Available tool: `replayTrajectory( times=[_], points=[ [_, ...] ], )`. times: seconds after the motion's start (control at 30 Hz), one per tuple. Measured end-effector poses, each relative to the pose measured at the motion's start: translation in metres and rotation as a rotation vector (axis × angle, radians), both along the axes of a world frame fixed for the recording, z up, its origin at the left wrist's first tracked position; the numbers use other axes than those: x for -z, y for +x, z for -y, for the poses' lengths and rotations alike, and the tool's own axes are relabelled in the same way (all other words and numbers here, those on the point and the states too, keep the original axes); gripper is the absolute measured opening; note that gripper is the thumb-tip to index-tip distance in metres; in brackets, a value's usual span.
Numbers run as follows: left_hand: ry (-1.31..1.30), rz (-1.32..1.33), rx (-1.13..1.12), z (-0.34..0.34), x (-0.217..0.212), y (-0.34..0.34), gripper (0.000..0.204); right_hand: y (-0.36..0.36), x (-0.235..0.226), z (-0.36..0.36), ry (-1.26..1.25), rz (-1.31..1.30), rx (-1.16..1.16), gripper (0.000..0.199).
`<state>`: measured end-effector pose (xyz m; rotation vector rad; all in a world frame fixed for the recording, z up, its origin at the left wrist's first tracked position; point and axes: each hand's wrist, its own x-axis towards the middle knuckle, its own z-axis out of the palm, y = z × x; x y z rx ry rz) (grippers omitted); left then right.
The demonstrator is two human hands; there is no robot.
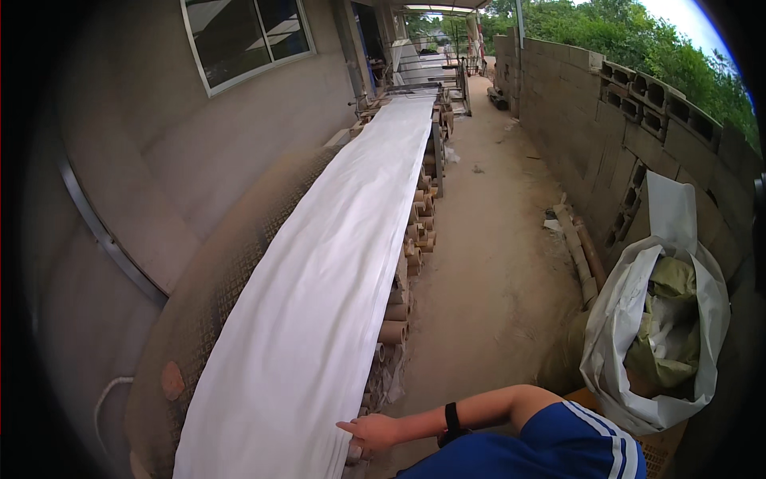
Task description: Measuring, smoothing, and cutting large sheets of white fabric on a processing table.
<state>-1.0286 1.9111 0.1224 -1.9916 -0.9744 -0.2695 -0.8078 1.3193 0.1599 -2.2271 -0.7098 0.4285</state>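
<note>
A long strip of white sheet material point(299, 287), cloth-like and lightly rippled, runs from the near edge far up the long bench. My right hand point(373, 432) reaches in from the lower right to the strip's near right edge. One finger is stretched out over that edge, and the other fingers are partly hidden. No grip on the sheet shows. My left hand is not seen; a small skin-toned patch at the lower left is too unclear to name.
Cardboard tubes point(393, 331) are stacked under the bench's right side. A dirt path point(479, 263) runs beside it, bounded by a block wall point(558, 104). A white sack point(610, 343) with green material stands at right. A plastered wall point(152, 120) with a window borders the left.
</note>
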Motion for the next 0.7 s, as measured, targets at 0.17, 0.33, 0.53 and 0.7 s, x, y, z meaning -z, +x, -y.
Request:
replayTrajectory(
  times=[0.17, 0.33, 0.53, 0.7],
  points=[
    [-0.877, 0.003, 0.713, 0.396, -0.105, 0.262, 0.064, 0.079, 0.004, 0.121, 0.150, 0.028, 0.101, 0.052],
    [-1.096, -0.241, 1.129, 0.596, -0.094, 0.368, 0.069, 0.168, 0.049, 0.292, 0.201, 0.007, 0.237, 0.044],
    [-1.162, -0.184, 1.029, 0.708, -0.053, 0.511, 0.075, 0.086, 0.136, 0.555, -0.223, -0.330, 0.843, 0.045],
    [-1.283, -0.124, 1.326, 0.885, -0.079, 0.637, 0.063, -0.091, 0.320, 0.655, -0.183, -0.832, 0.888, 0.046]
  ],
)
